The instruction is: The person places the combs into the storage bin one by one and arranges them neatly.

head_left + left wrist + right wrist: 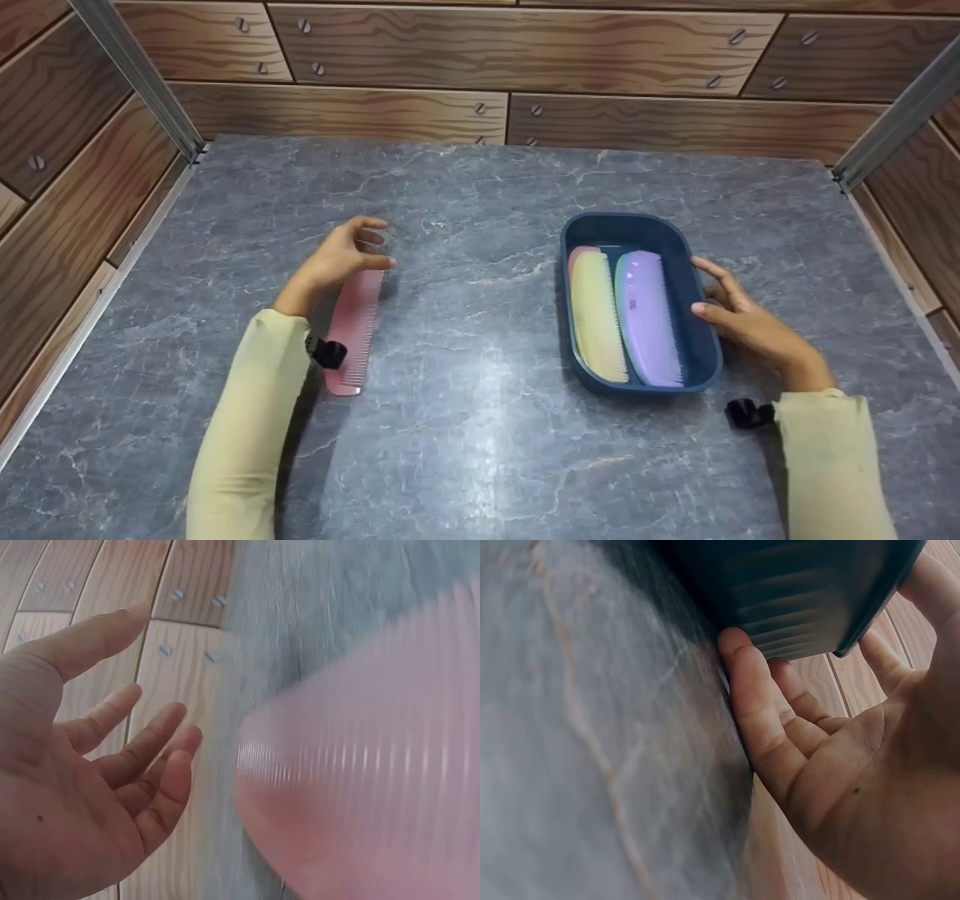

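Note:
A pink comb (pixel 355 322) lies on the tabletop at the left, its teeth facing right. My left hand (pixel 346 251) hovers over its far end, with fingers loosely bent and nothing between them. In the left wrist view the left hand (pixel 105 765) is apart from the comb (pixel 360 780), which looms large and blurred. At the right stands a dark blue plastic bin (pixel 641 225), holding a yellow comb (pixel 598 315), a purple comb (pixel 649 319), and pink and teal edges partly hidden beneath them. My right hand (pixel 754 322) grips the bin's right side, thumb at the rim, other fingers against the outer wall (pixel 795 607).
The grey marbled tabletop (pixel 465 315) stretches between the comb and the bin. Wood-patterned panels (pixel 525 52) rise at the back and both sides, with metal posts (pixel 142 75) at the back corners. A black wrist camera (pixel 326 351) overlaps part of the pink comb.

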Demonstrator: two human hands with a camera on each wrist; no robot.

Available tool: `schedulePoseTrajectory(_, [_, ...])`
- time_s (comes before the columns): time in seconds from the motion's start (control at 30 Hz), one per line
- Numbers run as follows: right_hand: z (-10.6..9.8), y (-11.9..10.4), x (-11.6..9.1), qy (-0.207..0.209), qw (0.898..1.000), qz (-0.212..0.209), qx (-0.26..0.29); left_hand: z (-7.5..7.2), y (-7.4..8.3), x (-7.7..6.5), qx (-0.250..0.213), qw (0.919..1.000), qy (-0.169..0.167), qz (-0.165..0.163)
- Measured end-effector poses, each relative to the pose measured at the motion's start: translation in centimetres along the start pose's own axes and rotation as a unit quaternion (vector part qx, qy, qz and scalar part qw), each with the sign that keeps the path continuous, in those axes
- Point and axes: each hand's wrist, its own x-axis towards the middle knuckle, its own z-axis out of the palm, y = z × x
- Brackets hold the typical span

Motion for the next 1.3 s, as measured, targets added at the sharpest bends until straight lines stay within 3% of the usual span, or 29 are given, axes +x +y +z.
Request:
schedulePoseTrajectory(0.3, [0.1, 0.0, 0.1, 0.001, 1.0, 0.004, -0.003, -1.2, -1.5, -1.0, 0.007, 0.9995, 0.0, -0.03])
schedulePoseTrajectory(0.7, [0.1, -0.1, 0.0, 0.004, 1.0, 0.004, -0.015, -1.8, -2.8, -1.1, 0.018, 0.998, -0.011, -0.06])
schedulePoseTrajectory(1.07, [0.1, -0.2, 0.0, 0.001, 1.0, 0.003, -0.01, -2.0, -3.8, -0.8, 0.102, 0.9924, -0.061, -0.032])
schedulePoseTrajectory(1.3, [0.1, -0.2, 0.0, 0.004, 1.0, 0.007, -0.011, -1.9, -3.6, -0.9, 0.119, 0.9897, -0.074, -0.031])
